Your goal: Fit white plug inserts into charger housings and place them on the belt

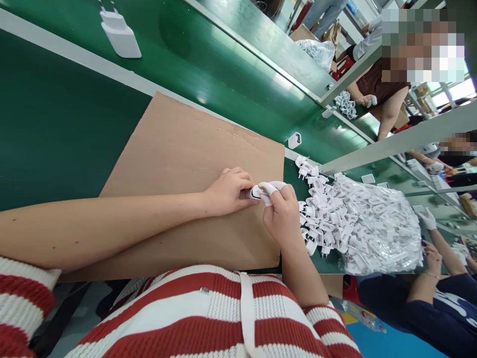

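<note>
My left hand [231, 192] reaches over a brown cardboard sheet [182, 144], its fingers closed on one end of a small white plug charger [255, 193]. From the other side my right hand [285, 214] pinches the same charger, with white covers on some of its fingertips. A dark gap or edge shows on the charger; the fingers hide most of it. Just right of my right hand lies a loose pile of white plug chargers [324, 214], many with two pins showing.
A clear plastic bag [387, 223] full of white parts adjoins the pile. One charger [119, 32] lies on the green conveyor [223, 79] at upper left, and another white piece [294, 140] near the rail. Co-workers sit across and at right; a metal post [402, 132] slants across.
</note>
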`<state>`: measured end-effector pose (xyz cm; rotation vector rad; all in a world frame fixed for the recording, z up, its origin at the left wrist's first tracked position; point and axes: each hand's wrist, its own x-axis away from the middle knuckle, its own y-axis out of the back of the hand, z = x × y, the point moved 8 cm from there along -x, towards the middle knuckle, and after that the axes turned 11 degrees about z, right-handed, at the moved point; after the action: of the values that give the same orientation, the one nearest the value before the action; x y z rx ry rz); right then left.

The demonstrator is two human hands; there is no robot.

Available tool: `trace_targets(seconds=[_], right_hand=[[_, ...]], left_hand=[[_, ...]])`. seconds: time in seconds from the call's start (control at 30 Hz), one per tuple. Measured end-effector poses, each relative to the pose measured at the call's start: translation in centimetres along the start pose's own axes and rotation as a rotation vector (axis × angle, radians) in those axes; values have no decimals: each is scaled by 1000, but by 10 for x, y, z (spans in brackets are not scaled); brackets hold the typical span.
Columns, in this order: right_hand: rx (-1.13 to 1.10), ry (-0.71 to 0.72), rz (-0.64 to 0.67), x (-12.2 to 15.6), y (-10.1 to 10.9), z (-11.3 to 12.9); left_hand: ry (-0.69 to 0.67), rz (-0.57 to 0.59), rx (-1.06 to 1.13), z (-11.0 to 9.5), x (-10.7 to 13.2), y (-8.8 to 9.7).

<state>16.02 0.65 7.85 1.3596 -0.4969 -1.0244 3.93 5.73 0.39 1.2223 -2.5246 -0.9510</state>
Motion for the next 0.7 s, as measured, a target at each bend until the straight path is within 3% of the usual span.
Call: trace_targets(seconds=[0.1, 0.3, 0.7], right_hand=[[-7, -9, -33, 3, 3, -1], [11, 24, 34, 1, -3, 3], [-14, 28, -24, 3, 0, 1]], left_hand=[[-3, 0, 4, -1, 0, 0], [9, -3, 4, -1, 0, 1], [-6, -5, -15, 0, 0, 0]])
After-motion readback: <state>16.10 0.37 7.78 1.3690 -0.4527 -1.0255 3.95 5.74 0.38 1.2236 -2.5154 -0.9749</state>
